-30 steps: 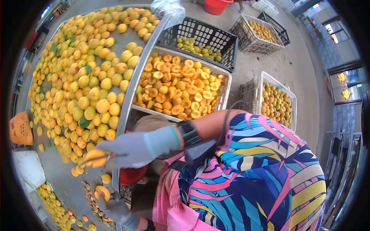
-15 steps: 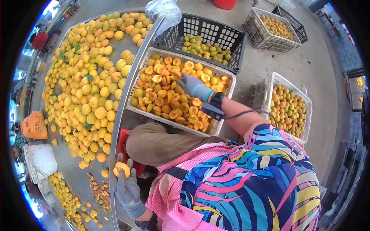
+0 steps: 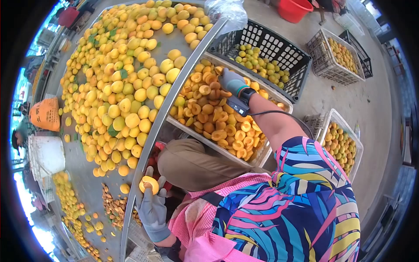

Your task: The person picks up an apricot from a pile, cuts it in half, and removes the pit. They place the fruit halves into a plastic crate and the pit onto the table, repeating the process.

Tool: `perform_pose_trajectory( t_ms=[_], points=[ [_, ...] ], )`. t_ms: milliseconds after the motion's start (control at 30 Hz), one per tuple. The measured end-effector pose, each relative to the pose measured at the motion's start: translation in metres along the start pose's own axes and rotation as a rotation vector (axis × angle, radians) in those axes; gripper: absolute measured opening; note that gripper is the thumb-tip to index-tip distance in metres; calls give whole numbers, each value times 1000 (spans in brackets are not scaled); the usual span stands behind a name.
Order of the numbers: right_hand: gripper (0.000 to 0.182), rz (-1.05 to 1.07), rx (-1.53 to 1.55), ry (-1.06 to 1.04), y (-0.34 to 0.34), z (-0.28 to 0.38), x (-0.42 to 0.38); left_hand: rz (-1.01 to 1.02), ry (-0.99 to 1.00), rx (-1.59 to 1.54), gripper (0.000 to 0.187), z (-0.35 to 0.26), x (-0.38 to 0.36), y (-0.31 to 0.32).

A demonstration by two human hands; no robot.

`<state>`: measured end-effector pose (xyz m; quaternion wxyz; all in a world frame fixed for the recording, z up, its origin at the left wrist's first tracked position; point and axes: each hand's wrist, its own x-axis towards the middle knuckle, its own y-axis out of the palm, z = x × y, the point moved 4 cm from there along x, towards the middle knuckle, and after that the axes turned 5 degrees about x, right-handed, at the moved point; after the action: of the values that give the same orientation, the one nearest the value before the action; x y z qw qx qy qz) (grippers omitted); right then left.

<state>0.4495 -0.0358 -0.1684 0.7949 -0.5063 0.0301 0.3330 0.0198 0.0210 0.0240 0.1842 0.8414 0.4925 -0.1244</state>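
Observation:
My left hand [image 3: 153, 214], in a grey glove, is closed around a cut apricot half [image 3: 149, 184] beside the metal table edge. The half's orange cut face is turned up, with a brownish spot in its middle. Over the far side of a white crate [image 3: 279, 101], my gloved right hand [image 3: 233, 81] reaches among many cut apricot halves [image 3: 218, 118]. Its fingertips point down at the fruit and are largely hidden by the back of the hand. A small black device [image 3: 238, 106] is strapped to the right wrist, with a cable running back along the arm.
Whole apricots [image 3: 126, 94] cover much of the metal table on the left, near a pile of pits [image 3: 114, 205]. A black crate [image 3: 301, 65] with greener fruit adjoins the white one. More fruit crates [image 3: 360, 150] stand at right; a red tub [image 3: 294, 9] is behind.
The camera view has shifted, so the scene sits further right. My right hand has moved toward the crate's far side. My left hand still holds the apricot half.

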Motion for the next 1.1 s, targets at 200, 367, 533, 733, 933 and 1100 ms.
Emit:
perform_pose_trajectory(
  t_ms=[200, 367, 533, 733, 933, 1100],
  points=[
    [35, -36, -67, -120, 4, 11, 24, 6, -94, -43, 48, 0, 5, -3],
    [45, -3, -25, -154, 14, 9, 19, 60, -50, -251, 51, 4, 12, -19],
    [41, -2, -88, -50, 2, 10, -11, 114, -5, -244, 53, 0, 12, -18],
    [40, -196, 178, -263, -15, 5, -77, 146, 98, -153, 52, 10, 11, -14],
    [21, 204, 1327, -372, -42, 127, -217, 248, 54, -288, 48, 7, -18, -3],
    [30, 437, 1498, -711, -45, 205, -302, 159, 102, -284, 45, 13, -36, -9]
  ],
)
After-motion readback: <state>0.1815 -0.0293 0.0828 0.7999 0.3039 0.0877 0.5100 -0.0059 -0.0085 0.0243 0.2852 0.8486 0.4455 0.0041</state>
